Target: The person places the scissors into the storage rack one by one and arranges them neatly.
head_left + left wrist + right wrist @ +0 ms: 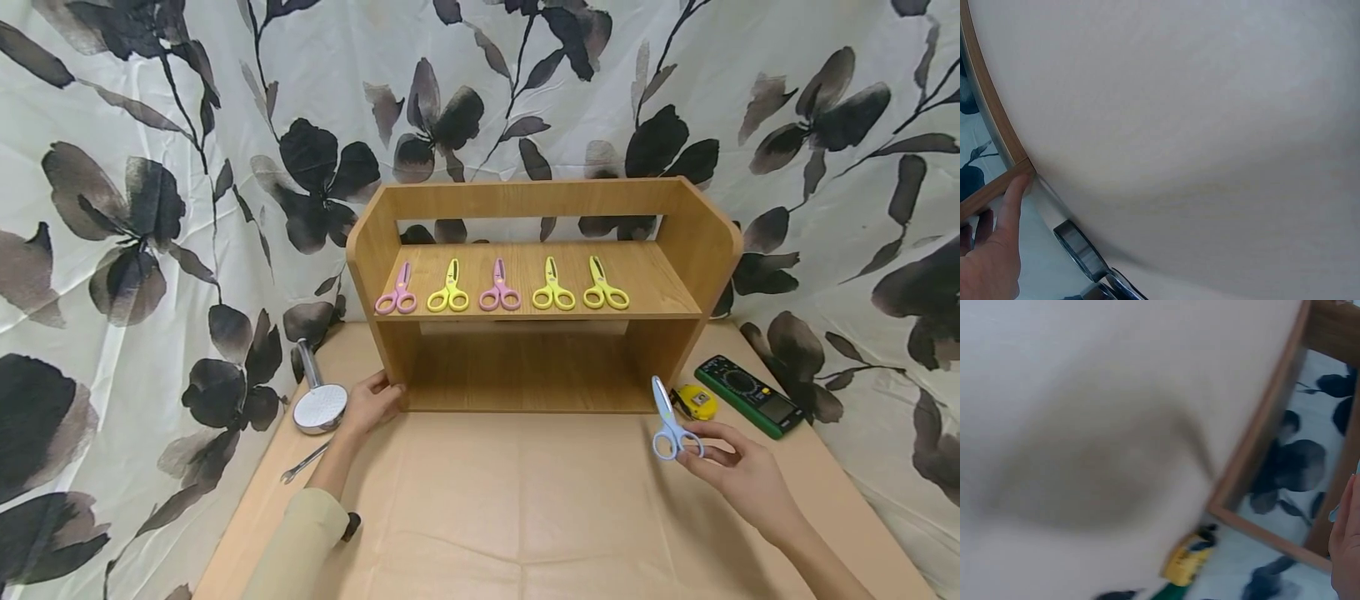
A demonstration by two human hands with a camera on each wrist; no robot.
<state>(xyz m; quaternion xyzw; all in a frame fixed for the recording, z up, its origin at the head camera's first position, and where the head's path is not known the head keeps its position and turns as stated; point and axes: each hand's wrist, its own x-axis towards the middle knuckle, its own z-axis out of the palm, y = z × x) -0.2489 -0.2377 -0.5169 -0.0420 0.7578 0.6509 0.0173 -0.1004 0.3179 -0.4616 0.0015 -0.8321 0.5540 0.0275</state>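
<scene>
My right hand [738, 475] pinches a pair of light blue scissors [670, 427] by the handle loops, blades pointing up, in front of the shelf's right end. At the lower left corner of the wooden shelf [525, 367], my left hand [369, 407] touches the side panel; in the left wrist view its extended finger [1011, 203] presses the wood. On the upper board stand pink scissors [397, 292] at the left, pink scissors [499, 287] in the middle, and yellow scissors [448, 288], [552, 287] and yellow scissors [604, 285], all in one row.
Left of the shelf lie a shower head [320, 407] and a wrench [303, 463]. To the right are a yellow tape measure [697, 402] and a green multimeter [750, 396]. A floral curtain [225, 167] hangs behind the table [517, 508].
</scene>
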